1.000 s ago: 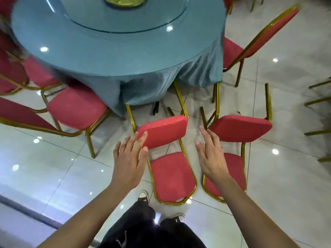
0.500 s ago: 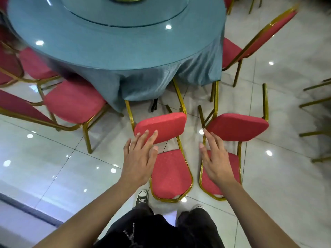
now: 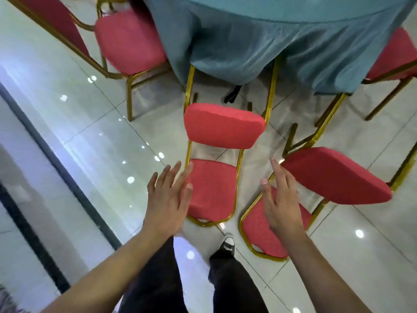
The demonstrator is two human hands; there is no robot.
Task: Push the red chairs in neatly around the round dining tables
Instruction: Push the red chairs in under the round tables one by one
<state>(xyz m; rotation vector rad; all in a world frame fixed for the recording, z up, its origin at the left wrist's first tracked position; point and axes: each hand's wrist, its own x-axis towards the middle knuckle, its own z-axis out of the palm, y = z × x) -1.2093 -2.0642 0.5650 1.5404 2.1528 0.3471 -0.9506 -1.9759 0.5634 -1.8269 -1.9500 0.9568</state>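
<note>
Cut off, covered and blurred

The table (image 3: 282, 10) runs off the top edge; its cloth (image 3: 248, 46) hides the middle chair's (image 3: 223, 125) front legs. Chairs at upper left (image 3: 128, 39) and upper right (image 3: 394, 57) are cropped. Lower left corner is smeared.

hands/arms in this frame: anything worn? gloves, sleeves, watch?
Both bare. The left hand and right hand have no gloves and no rings that can be seen; the forearms show no sleeves, watch or bands up to the frame edge. Below: dark trousers and a black sneaker with a white toe cap.
</note>
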